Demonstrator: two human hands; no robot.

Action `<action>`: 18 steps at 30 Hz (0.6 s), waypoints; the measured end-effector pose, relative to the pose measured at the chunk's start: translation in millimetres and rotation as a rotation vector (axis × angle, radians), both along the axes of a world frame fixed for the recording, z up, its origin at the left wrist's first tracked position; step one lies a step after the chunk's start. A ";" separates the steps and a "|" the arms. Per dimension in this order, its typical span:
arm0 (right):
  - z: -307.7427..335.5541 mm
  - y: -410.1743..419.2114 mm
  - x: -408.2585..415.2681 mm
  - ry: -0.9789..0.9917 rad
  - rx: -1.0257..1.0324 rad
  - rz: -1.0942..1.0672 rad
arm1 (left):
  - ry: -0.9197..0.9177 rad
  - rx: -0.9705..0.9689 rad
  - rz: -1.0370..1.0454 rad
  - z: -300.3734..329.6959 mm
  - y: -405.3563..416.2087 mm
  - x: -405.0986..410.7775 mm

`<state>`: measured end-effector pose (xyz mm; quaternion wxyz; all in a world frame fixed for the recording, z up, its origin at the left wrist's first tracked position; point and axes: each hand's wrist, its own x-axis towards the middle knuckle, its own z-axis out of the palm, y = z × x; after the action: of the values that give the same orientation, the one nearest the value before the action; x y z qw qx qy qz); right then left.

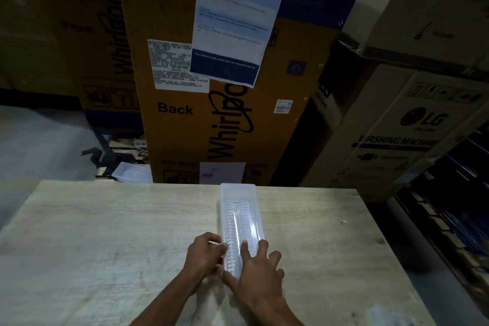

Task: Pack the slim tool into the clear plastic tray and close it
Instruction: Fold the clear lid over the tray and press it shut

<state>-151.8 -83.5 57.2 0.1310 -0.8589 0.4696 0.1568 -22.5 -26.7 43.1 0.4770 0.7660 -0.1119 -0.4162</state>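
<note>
A long clear plastic tray [239, 216] with ribbed moulding lies lengthwise on the pale wooden table [105, 241], reaching from the far edge toward me. My left hand [205, 254] grips the tray's near left edge with curled fingers. My right hand [259, 270] lies flat on the tray's near right part, fingers spread over the plastic. The near end of the tray is hidden under my hands. I cannot make out the slim tool through the plastic.
Tall cardboard appliance boxes [225, 103] stand right behind the table's far edge, with more boxes [412, 127] stacked at the right. Another clear tray [133, 172] lies on the floor beyond the table's far left. Some clear plastic [389, 313] shows at the near right corner.
</note>
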 end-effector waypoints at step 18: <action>3.3 -47.1 -52.1 -0.544 0.240 -0.052 | -0.228 -0.003 -0.165 -4.9 6.6 -11.4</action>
<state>-203.9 -130.6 60.5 0.3567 -0.8355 0.4170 -0.0282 -33.9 -20.1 38.2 0.4265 0.7958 -0.2287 -0.3640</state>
